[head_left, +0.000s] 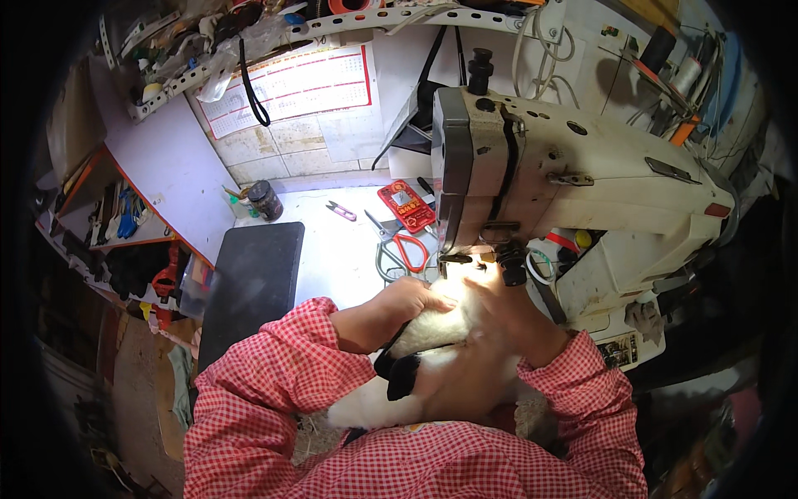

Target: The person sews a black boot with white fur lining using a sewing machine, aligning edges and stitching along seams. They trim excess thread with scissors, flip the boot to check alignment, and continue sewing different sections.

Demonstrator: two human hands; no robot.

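While light floods a sewing machine (573,158), a person (416,466) holds white fleece (432,333) at its stitching end.
The left hand (403,301) pinches it, fingers (426,293) closed; the right hand (511,309) rests alongside, its grip impossible to tell. Stitching appears in hand, the next move calling for even, aligned feeding. Glare hides needle and seam.

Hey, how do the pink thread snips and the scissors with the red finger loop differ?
Size: the thread snips look much smaller than the scissors.
Handles: the snips have a slim pink body, while the scissors show a wide red loop.
Place: the snips lie apart from other things; the scissors lie close by the red rectangular item.
Both rest on the white tabletop.
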